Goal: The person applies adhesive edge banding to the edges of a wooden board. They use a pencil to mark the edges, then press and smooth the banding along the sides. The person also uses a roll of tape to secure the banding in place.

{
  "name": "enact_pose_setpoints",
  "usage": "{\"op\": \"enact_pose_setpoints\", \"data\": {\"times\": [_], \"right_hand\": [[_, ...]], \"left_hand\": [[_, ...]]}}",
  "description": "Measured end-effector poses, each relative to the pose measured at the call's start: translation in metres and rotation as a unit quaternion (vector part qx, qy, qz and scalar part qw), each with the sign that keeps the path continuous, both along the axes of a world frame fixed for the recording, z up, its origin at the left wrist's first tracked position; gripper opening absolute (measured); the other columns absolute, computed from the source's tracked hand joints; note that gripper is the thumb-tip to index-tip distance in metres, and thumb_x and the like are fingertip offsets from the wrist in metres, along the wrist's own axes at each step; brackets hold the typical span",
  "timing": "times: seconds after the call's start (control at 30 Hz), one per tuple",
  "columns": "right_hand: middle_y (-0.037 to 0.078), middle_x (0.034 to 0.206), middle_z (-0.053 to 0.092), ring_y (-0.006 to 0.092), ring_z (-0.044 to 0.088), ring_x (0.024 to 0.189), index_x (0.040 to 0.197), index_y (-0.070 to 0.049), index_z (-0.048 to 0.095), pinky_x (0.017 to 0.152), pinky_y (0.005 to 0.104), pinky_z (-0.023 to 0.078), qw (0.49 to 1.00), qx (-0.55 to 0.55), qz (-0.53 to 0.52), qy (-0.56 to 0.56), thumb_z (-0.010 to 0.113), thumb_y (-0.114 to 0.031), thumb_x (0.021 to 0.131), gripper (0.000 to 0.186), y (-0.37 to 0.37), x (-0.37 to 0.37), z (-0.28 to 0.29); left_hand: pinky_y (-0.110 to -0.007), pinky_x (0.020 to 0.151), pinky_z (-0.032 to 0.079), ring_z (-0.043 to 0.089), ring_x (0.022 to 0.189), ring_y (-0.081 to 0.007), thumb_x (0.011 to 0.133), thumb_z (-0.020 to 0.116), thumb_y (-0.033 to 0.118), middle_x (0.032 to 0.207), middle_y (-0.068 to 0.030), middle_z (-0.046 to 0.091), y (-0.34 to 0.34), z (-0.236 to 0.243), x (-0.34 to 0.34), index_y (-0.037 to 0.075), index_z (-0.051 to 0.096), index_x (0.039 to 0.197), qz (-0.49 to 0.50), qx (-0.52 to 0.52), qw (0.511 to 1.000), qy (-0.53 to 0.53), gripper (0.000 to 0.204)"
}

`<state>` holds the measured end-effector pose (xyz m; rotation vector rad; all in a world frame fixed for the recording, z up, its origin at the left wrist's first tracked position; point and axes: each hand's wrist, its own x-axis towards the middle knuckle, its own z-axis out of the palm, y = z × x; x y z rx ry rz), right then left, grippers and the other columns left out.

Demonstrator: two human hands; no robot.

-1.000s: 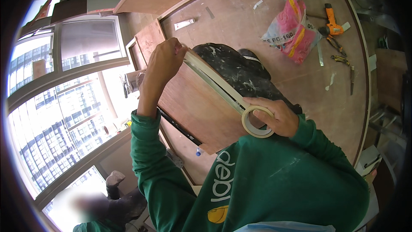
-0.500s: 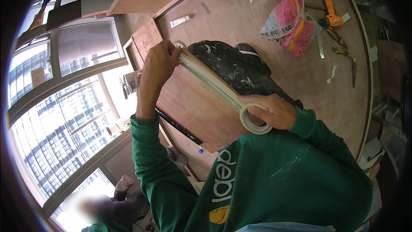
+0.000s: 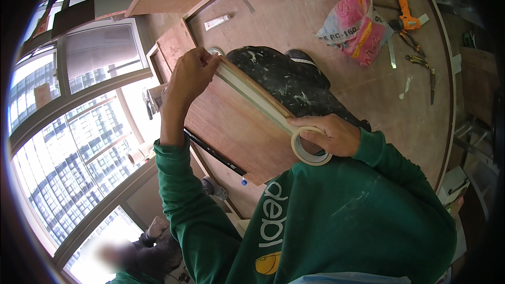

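A strip of pale masking tape (image 3: 251, 93) stretches along the edge of a reddish-brown wooden board (image 3: 236, 131) that lies against my lap. My left hand (image 3: 190, 73) pinches the strip's far end at the board's upper corner. In my right hand (image 3: 336, 134) is the tape roll (image 3: 311, 146), upright on its side near my sweater, with the thumb inside its ring and the fingers over the board's edge. Between the two hands the strip runs straight. Along the board's left side lies a thin black bar (image 3: 214, 151).
Ahead on the wooden floor (image 3: 273, 16) are a white tube (image 3: 217, 22) and a pink plastic bag (image 3: 357, 26). An orange cordless drill (image 3: 405, 13), pliers (image 3: 418, 61) and a file (image 3: 432, 87) lie far right. Another person (image 3: 142, 255) is at lower left, by the windows.
Both hands keep their grip on the tape. The left hand and the board have shifted slightly left in the view, and the strip looks flatter along the edge.
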<state>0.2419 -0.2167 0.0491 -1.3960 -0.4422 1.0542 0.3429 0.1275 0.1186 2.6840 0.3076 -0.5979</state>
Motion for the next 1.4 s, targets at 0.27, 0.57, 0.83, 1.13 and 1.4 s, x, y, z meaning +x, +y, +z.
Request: {"op": "enact_pose_setpoints", "data": {"times": [0.27,0.57,0.83,1.13,1.4], "right_hand": [[0.022,0.145,0.068,0.0316,0.069,0.131,0.149,0.000,0.061,0.113,0.0380,0.051,1.000,0.015,-0.018,-0.010,0.056,-0.023,0.111,0.045,-0.001,-0.007,-0.012],[0.020,0.147,0.068,0.0318,0.068,0.132,0.149,0.001,0.061,0.114,0.0390,0.050,1.000,0.008,-0.016,0.003,0.055,-0.025,0.112,0.046,-0.002,-0.006,-0.008],[0.023,0.152,0.063,0.0301,0.062,0.140,0.154,0.004,0.055,0.120,0.0383,0.045,1.000,0.028,0.013,-0.001,0.052,-0.027,0.115,0.050,-0.002,-0.004,-0.016],[0.021,0.149,0.065,0.0336,0.064,0.138,0.150,0.001,0.061,0.119,0.0389,0.047,1.000,0.024,0.003,0.000,0.056,-0.021,0.110,0.046,0.000,-0.002,-0.018],[0.022,0.151,0.064,0.0341,0.062,0.141,0.150,0.002,0.061,0.120,0.0390,0.045,1.000,0.017,0.014,-0.010,0.055,-0.021,0.110,0.046,0.000,-0.001,-0.021]], "left_hand": [[-0.032,0.062,0.057,0.073,0.068,-0.0167,0.100,0.078,0.032,0.077,-0.0101,0.071,0.002,0.001,0.001,-0.003,0.070,0.094,0.001,-0.036,0.999,0.027,0.036],[-0.031,0.059,0.054,0.070,0.060,-0.0145,0.096,0.078,0.021,0.070,-0.0100,0.070,-0.003,-0.004,-0.001,-0.004,0.069,0.090,0.033,-0.050,0.998,-0.011,0.027],[-0.030,0.059,0.053,0.067,0.060,-0.0120,0.096,0.076,0.020,0.067,-0.0073,0.068,-0.008,-0.004,-0.002,-0.003,0.069,0.088,0.058,-0.053,0.997,-0.010,0.025],[-0.030,0.059,0.053,0.070,0.061,-0.0142,0.093,0.076,0.017,0.069,-0.0092,0.070,-0.008,-0.007,-0.005,-0.003,0.068,0.093,0.054,-0.036,0.997,-0.039,0.022],[-0.032,0.063,0.055,0.070,0.065,-0.0175,0.096,0.070,0.012,0.076,-0.0100,0.070,0.006,-0.009,-0.015,-0.004,0.066,0.110,0.129,-0.074,0.987,-0.062,0.022]]}}
